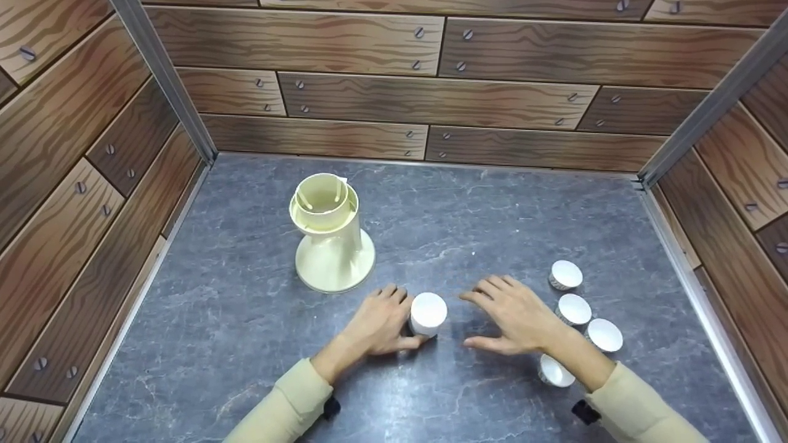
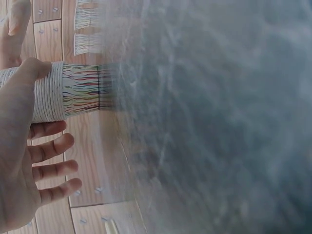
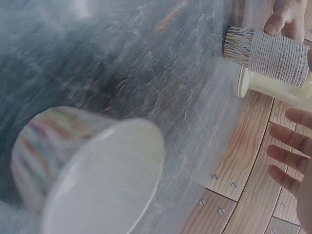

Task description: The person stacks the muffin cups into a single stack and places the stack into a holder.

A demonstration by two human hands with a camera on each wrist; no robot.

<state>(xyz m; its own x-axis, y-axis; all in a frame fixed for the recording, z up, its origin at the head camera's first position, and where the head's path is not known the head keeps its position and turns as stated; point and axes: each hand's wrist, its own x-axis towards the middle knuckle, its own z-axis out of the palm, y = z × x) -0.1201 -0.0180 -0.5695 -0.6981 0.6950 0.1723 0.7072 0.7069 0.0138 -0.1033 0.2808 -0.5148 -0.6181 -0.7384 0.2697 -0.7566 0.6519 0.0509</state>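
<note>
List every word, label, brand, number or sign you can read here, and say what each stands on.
None can be read in any view.
Cup stack: coloured wavy lines, no lettering seen.
Loose cup near the right wrist camera: blurred coloured streaks, no legible text.
Cream stand: no lettering visible.
Wall panels: wood grain and screw heads only.

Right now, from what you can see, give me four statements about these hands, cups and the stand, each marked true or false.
1. The left hand holds a stack of nested paper cups. True.
2. The right hand grips a cup. False: the right hand holds nothing.
3. Four loose cups sit toward the tabletop's right, open ends up. True.
4. The cream stand lies on its side. False: the cream stand is upright.
</note>
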